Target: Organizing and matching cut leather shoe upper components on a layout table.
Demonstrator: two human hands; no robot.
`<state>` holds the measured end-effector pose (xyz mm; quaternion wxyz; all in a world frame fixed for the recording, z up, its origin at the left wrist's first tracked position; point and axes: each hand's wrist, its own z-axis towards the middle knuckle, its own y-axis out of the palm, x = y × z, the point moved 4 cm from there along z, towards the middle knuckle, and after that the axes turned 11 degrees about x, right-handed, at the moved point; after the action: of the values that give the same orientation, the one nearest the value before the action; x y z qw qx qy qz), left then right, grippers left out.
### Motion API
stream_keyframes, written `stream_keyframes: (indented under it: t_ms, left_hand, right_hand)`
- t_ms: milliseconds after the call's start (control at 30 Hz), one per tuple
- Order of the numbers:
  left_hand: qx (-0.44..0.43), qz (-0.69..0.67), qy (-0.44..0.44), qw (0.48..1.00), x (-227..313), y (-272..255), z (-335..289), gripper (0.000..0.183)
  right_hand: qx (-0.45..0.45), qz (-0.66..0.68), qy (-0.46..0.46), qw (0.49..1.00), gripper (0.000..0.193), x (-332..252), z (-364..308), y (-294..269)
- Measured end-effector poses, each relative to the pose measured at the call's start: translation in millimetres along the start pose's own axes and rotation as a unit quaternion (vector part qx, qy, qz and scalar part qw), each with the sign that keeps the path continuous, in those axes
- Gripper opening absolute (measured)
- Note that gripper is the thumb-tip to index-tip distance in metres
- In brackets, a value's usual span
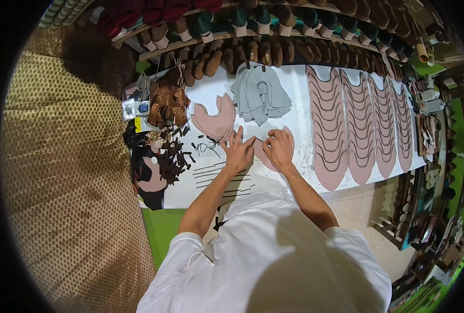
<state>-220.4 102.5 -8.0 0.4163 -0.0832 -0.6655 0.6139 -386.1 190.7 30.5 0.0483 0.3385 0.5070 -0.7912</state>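
My right hand (pixel 280 149) is bent over a pink curved shoe-upper piece (pixel 268 159), its fingertips closed on one end of a thin dark strip (pixel 259 139). My left hand (pixel 237 153) lies with its fingers spread on the white table, its thumb side at the strip's other end. Next to my left hand rests a small stack of pink U-shaped pieces (pixel 214 121). Several loose dark strips (pixel 211 175) lie in rows by my left wrist, with a tangle of dark cord (pixel 207 148) above them. My right palm and fingers cover part of the pink piece.
Grey cut pieces (pixel 253 101) are stacked beyond my hands, with a metal tool (pixel 263 99) on top. Overlapping columns of dark-edged pink pieces (pixel 330 135) fill the right side. Leopard-print material (pixel 168 101) and dark scraps (pixel 175 161) lie left. Racks of shoe lasts (pixel 263 23) line the back.
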Motion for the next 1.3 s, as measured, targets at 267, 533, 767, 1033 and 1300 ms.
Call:
stream_keyframes:
  t_ms: [267, 533, 767, 1033, 1300]
  left_hand:
    - [0.017, -0.021, -0.002, 1.000, -1, 0, 1, 0.045]
    - [0.046, 0.002, 0.062, 0.997, 6, -5, 2, 0.041]
    - [0.027, 0.057, 0.089, 0.994, 7, -5, 2, 0.045]
    - [0.023, 0.058, 0.089, 0.994, 7, -6, 3, 0.044]
    - [0.019, 0.035, 0.070, 0.997, 8, -7, 5, 0.044]
  right_hand:
    - [0.012, -0.007, 0.023, 1.000, 0.015, 2, -2, 1]
    - [0.005, -0.001, 0.035, 0.999, 0.019, 1, -3, 0]
    - [0.004, 0.007, 0.050, 0.999, 0.017, 2, -5, 2]
    - [0.014, 0.000, 0.050, 0.999, 0.017, -1, -11, 2]
    - [0.023, -0.020, 0.031, 0.999, 0.017, -8, -11, 2]
